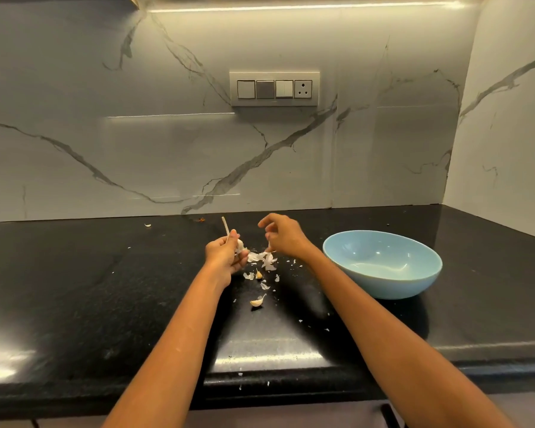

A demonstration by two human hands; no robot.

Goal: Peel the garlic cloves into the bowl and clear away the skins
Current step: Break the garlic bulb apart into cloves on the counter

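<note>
Black desk (105,288) runs w/ a marble wall behind, switch panel (274,88) on it well above the fingers. Blue bowl (382,262) sits on desk to the right of the right fingers, near but apart from them; looks to hold nothing.

Left hand (224,257): fingers curled, clamped on a garlic bulb (239,244), its dry stem (225,227) sticking up & back past the thumb. Right hand (283,236): thumb + forefinger together, pinching a strip of skin (261,256) that stretches from the bulb toward the right fingertips; other fingers spread, apart, raised.

Below and nearer than both sets of fingers, on desk: one loose clove (257,301) w/ skin tail, another smaller clove (259,274) just under the left fingers. Skin flakes (271,264) lie btwn & under the fingers, more bits scattered toward the desk's front edge. One white scrap (148,225) far left of the left fingers, near the wall.
</note>
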